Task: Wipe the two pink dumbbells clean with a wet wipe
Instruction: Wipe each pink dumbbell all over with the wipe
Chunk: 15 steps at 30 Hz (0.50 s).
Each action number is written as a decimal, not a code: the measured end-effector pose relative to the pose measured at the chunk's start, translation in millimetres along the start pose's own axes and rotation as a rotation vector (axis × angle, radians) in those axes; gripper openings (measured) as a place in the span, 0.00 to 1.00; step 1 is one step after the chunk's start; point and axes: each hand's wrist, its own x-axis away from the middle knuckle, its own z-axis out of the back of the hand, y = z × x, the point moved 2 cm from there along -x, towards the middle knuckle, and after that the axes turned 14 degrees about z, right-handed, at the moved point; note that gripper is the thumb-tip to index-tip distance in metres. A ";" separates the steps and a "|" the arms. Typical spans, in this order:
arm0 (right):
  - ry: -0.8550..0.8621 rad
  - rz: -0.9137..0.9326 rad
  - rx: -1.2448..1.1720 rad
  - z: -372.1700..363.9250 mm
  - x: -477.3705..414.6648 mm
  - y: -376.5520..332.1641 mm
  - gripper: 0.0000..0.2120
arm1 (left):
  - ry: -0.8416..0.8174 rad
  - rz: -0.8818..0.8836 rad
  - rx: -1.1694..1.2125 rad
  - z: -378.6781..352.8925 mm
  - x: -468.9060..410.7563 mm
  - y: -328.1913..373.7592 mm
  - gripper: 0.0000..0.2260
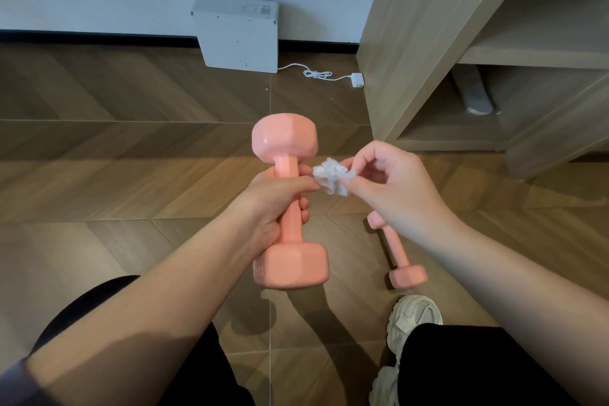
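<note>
Two pink coated dumbbells with hexagonal heads are in view. The first pink dumbbell point(286, 138) stands roughly upright in the left grip point(276, 204). The second pink dumbbell point(399, 252) lies on the wood-pattern floor point(131, 158) below the right grip point(395, 188), partly hidden by that wrist and touched by neither grip. Progress is judged as early to middle. The first dumbbell is in hand for wiping and the second appears not yet handled, but the picture does not show which surfaces are already clean. The left grip is closed round the handle of the first dumbbell, fingers wrapped from behind, with both heads left exposed above and below the grip. The right grip is partly closed: thumb and forefinger pinch a crumpled white wet wipe point(329, 176) and the other fingers are loosely curled. The wipe sits between the two grips, just beside the upper handle, and whether it touches the handle cannot be told. What is left, by this judgement, is both heads and the handle of the first dumbbell as needed, then the whole second dumbbell.
</note>
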 end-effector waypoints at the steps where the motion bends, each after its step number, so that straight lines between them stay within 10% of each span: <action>1: 0.024 -0.050 -0.054 1.9 -0.2 1.5 0.05 | 0.012 0.002 0.025 0.9 -0.6 -0.1 0.10; 7: 0.194 -0.351 -0.650 13.7 -1.8 6.3 0.10 | 0.064 -0.011 0.100 11.1 -4.5 7.1 0.11; 15: 0.228 -0.361 -0.633 2.0 3.5 7.7 0.09 | -0.081 -0.051 0.236 12.1 -4.1 20.4 0.10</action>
